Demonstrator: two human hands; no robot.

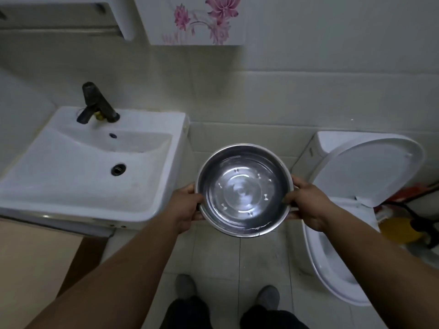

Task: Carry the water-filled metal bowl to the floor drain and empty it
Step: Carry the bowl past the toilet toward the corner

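A round metal bowl (243, 189) with clear water in it is held level in front of me, above the tiled floor between the sink and the toilet. My left hand (184, 208) grips the bowl's left rim, thumb over the edge. My right hand (306, 203) grips the right rim the same way. No floor drain shows in this view.
A white washbasin (78, 167) with a dark tap (96, 104) stands at the left. To the right is a white toilet (337, 264) with its lid (370, 172) up. Yellow and red items (399, 226) sit beyond it. My feet (228, 293) stand on pale floor tiles (261, 262).
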